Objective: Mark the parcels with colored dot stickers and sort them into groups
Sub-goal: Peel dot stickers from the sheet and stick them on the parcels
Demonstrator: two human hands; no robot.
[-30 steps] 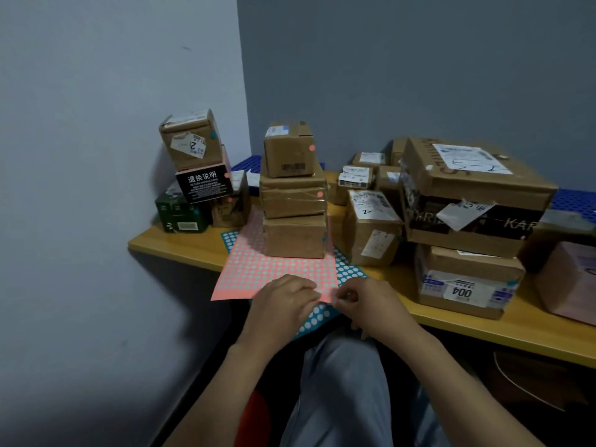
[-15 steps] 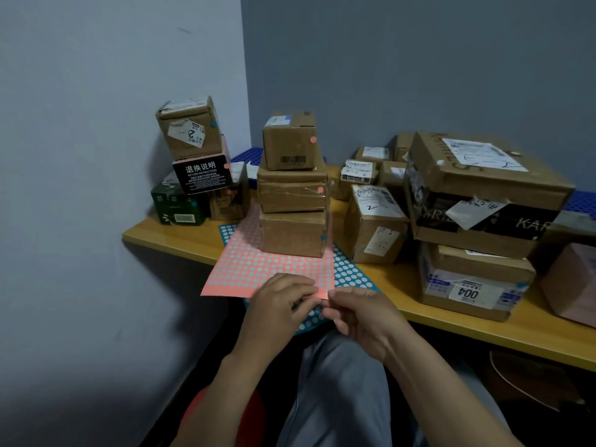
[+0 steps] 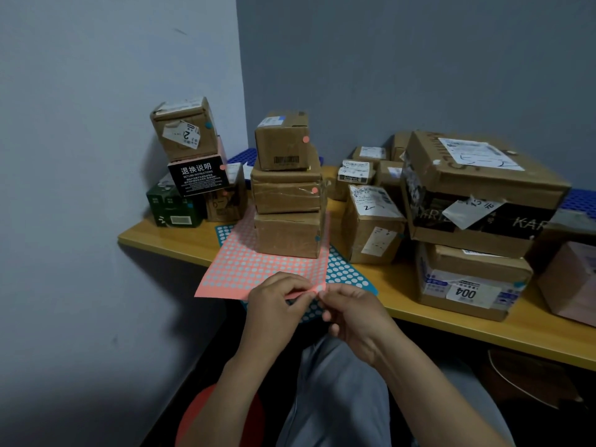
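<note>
Behind hands [image 3: 277,306] [image 3: 354,314], hidden corner of pink sheet [image 3: 254,269]

A green box [image 3: 172,209] and a brown box [image 3: 225,206] are set side by side at the left end of the yellow table [image 3: 400,285]. A blue dot-sticker sheet [image 3: 346,275] is laid flat near the front edge, partly covered by a pink sheet [image 3: 258,269]. Further right, a labelled carton [image 3: 371,233], a carton marked 004 [image 3: 464,279] and a pink parcel [image 3: 571,282] are stood on the top

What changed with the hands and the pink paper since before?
The right hand slid left to meet the left hand at the near corner of the pink sticker sheet; both now pinch it, bent up slightly. The parcels and blue sheet stayed put.
</note>
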